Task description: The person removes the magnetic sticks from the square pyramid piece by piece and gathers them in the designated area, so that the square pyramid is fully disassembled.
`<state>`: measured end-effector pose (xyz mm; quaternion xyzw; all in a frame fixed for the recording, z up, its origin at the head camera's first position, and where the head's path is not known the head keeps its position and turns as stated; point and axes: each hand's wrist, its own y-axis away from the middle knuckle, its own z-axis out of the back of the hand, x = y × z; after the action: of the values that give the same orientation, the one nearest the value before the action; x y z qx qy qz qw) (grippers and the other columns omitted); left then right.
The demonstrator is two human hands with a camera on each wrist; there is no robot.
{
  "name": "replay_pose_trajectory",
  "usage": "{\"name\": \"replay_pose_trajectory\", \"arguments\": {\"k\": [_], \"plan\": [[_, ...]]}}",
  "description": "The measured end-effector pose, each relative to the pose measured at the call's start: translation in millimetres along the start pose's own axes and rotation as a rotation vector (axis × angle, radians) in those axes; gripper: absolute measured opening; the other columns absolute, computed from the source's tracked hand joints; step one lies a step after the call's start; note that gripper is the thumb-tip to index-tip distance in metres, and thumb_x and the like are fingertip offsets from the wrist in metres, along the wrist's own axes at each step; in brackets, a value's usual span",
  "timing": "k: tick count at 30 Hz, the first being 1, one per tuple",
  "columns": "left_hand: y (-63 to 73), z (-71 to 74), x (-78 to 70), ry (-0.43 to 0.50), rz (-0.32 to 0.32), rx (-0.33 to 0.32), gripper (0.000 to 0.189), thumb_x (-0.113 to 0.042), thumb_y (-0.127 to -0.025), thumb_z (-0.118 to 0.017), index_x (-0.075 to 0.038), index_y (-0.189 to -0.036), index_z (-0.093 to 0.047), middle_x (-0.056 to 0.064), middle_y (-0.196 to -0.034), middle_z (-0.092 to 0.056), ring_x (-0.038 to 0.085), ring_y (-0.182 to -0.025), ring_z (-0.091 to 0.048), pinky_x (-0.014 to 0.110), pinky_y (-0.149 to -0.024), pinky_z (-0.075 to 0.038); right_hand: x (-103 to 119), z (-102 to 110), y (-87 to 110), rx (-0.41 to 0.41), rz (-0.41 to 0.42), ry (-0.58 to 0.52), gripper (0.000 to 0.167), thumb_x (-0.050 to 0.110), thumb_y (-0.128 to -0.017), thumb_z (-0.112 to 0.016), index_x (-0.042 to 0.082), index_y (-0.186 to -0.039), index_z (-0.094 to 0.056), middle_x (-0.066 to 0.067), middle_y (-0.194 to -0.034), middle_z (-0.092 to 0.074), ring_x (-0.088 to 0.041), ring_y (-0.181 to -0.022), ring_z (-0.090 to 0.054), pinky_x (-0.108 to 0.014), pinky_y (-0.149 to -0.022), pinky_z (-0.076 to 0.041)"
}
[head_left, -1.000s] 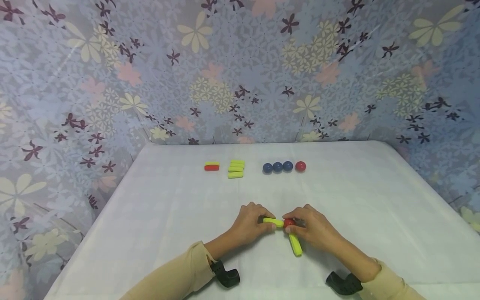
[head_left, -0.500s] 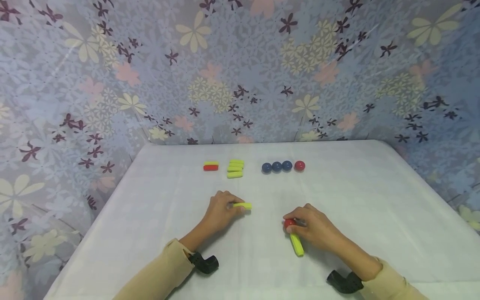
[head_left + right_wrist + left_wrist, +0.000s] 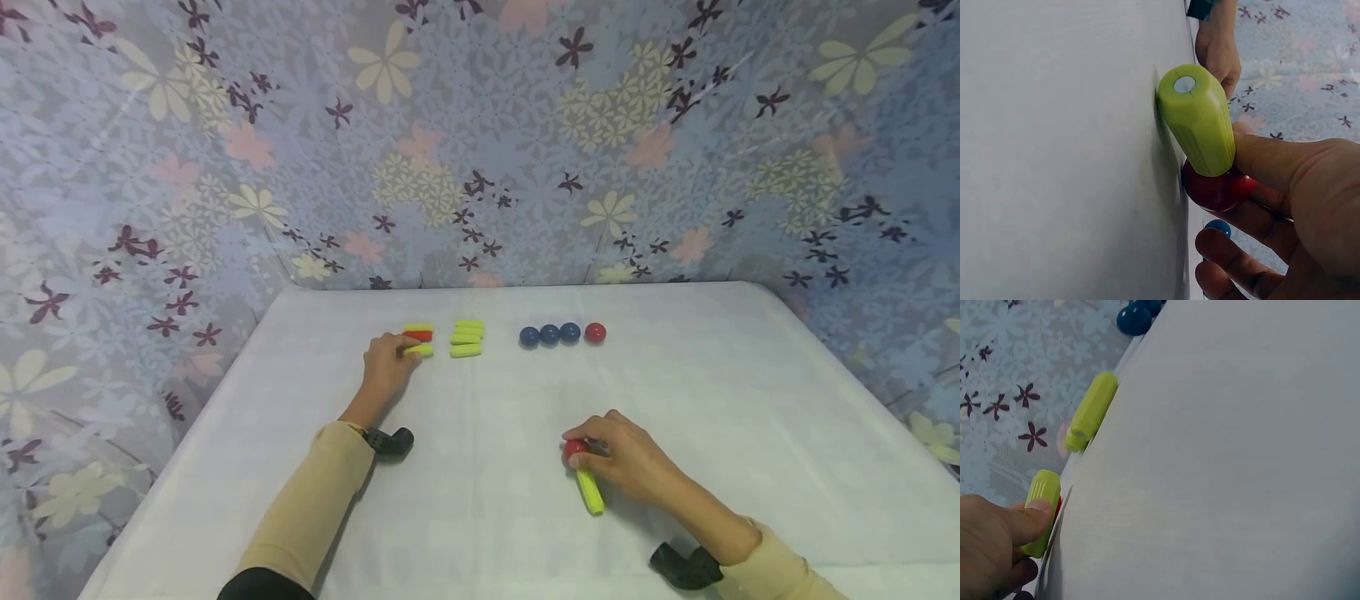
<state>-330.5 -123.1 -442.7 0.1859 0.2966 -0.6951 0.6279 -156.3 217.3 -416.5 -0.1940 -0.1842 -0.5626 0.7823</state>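
In the head view my left hand (image 3: 385, 367) reaches to the far left of the table and pinches a yellow-green magnetic rod (image 3: 417, 351). That rod lies just in front of a red rod (image 3: 417, 336), with another yellow-green rod (image 3: 417, 327) behind it. The left wrist view shows the thumb along the side of the held rod (image 3: 1042, 487). Nearer the front, my right hand (image 3: 633, 458) grips a red ball (image 3: 574, 451) between thumb and fingers. A yellow-green rod (image 3: 590, 493) is joined to this ball and points toward the front; its end (image 3: 1185, 85) shows a silvery dot.
Several yellow-green rods (image 3: 467, 337) lie side by side right of the left hand. Farther right, three blue balls (image 3: 550, 335) and a lone red ball (image 3: 596, 333) form a row. White cloth covers the table (image 3: 480, 500); a flowered curtain (image 3: 480, 150) hangs behind.
My left hand has pulled its yellow-green rod away from the red ball and carried it left and back, beside the red rod. The right hand stays in place with the ball.
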Motion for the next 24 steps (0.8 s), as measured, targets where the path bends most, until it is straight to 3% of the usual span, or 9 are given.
{"name": "replay_pose_trajectory", "arguments": {"k": [8,15,19,24], "plan": [[-12.1,-1.5,-0.1,-0.093,-0.012,-0.034,0.028,-0.019,-0.085,-0.068,-0.012,-0.113,-0.067,0.016,-0.113,-0.057,0.033,-0.11,-0.045,0.05,-0.097,-0.033,0,-1,0.1,-0.002,0.004,0.004,0.032,0.031,-0.078,-0.073,0.022,-0.109,-0.069,0.013,-0.097,-0.067,-0.005,-0.087,-0.051,-0.024,-0.074,-0.044],[-15.3,-4.3,1.3,-0.072,0.029,-0.025,0.028,-0.019,-0.086,-0.067,-0.013,-0.113,-0.065,0.015,-0.116,-0.056,0.033,-0.111,-0.044,0.05,-0.099,-0.032,0,2,-0.3,0.008,-0.004,0.011,0.035,0.035,-0.078,-0.073,0.023,-0.11,-0.069,0.014,-0.096,-0.066,-0.007,-0.087,-0.05,-0.024,-0.074,-0.043],[-16.0,-5.4,2.0,-0.055,0.043,-0.019,0.029,-0.02,-0.087,-0.066,-0.014,-0.115,-0.064,0.014,-0.117,-0.055,0.032,-0.112,-0.043,0.05,-0.1,-0.031,-1,11,-0.8,0.049,0.018,-0.009,0.035,0.032,-0.083,-0.069,0.022,-0.117,-0.066,0.011,-0.106,-0.067,-0.01,-0.093,-0.051,-0.027,-0.077,-0.045],[-15.1,-6.1,4.0,-0.049,0.056,-0.021,0.026,-0.019,-0.087,-0.066,-0.014,-0.112,-0.065,0.013,-0.116,-0.055,0.032,-0.112,-0.043,0.049,-0.099,-0.031,-4,20,-2.4,0.171,0.1,-0.038,0.041,0.011,-0.086,-0.063,0.023,-0.125,-0.06,0.008,-0.124,-0.063,-0.013,-0.104,-0.05,-0.032,-0.087,-0.047]]}}
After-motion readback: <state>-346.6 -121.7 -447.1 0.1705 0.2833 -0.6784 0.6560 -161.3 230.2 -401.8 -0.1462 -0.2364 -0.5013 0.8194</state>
